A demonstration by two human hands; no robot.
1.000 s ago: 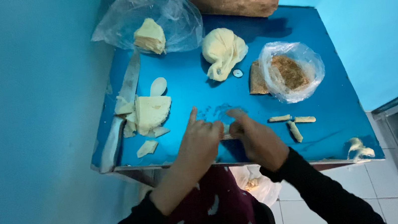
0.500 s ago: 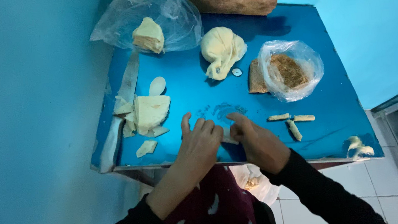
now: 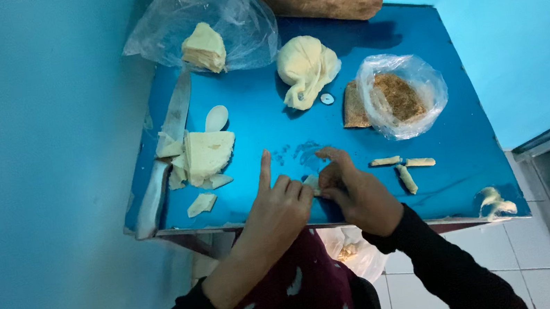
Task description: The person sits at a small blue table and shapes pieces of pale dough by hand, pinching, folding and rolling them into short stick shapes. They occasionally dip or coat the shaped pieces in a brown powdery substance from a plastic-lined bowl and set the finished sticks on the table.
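Since a second ago the left hand [image 3: 280,206] has opened a little, its forefinger now pointing up while the other fingers press a small piece of pale dough [image 3: 311,183] against the right hand [image 3: 355,193], whose fingers are clamped on it. The piece sits low over the blue worktop [image 3: 266,138] near its front edge, which suggests the rolling goes on; three finished dough sticks [image 3: 402,168] lie just right.
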